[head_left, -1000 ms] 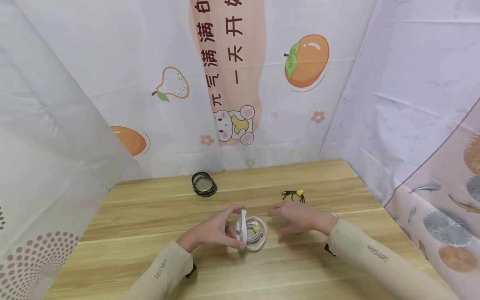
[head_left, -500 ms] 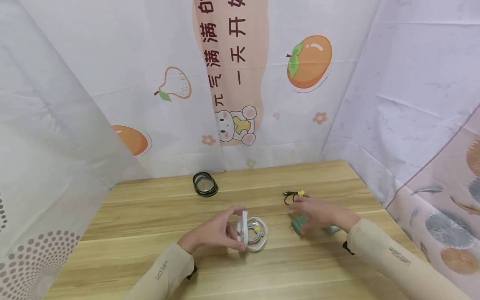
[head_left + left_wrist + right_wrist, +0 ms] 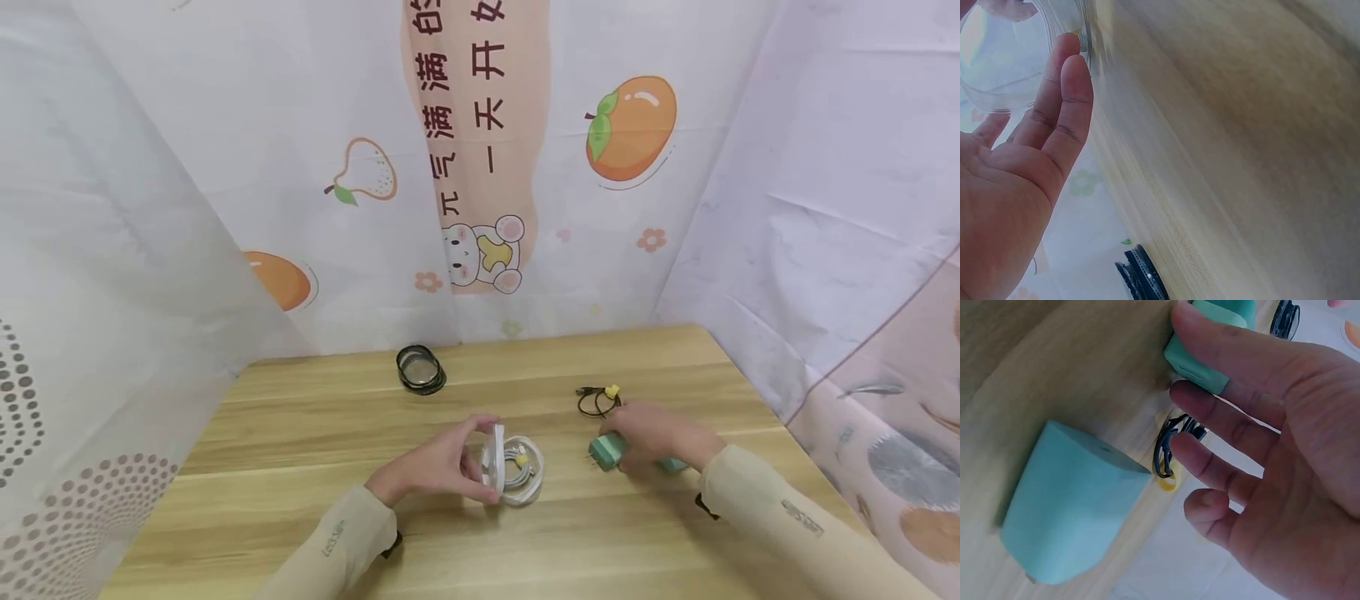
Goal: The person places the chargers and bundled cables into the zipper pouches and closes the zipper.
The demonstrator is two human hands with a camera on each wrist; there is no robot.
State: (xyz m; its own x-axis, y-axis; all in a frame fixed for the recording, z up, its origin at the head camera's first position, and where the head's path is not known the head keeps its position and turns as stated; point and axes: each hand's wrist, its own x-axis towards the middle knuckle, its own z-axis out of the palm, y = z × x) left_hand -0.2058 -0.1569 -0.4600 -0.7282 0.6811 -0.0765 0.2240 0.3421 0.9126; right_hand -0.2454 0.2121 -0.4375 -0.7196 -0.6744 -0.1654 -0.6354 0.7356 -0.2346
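Observation:
My left hand (image 3: 435, 462) grips the upright flap of a clear round case (image 3: 501, 458) with a white rim, thumb and fingers on opposite edges. The case's lower half lies on the table, with a coiled grey cable (image 3: 516, 482) and yellow tie inside it. In the left wrist view, the fingers curl beside the clear plastic (image 3: 1004, 56). My right hand (image 3: 660, 433) holds a green plug-in charger (image 3: 605, 451) between thumb and index finger; its metal prongs point left. A second green charger (image 3: 1072, 506) rests on the table below that hand, partly hidden in the head view.
Behind the right hand lies a small coiled black cable (image 3: 596, 402) with a yellow tie. A black-rimmed clear round case (image 3: 422, 371) sits near the table's back edge. Printed cloth surrounds the wooden table (image 3: 315, 450) at the back and sides.
My right hand has moved right, away from the white-rimmed case, and onto the green charger, which it now holds. The left hand keeps its hold on the flap.

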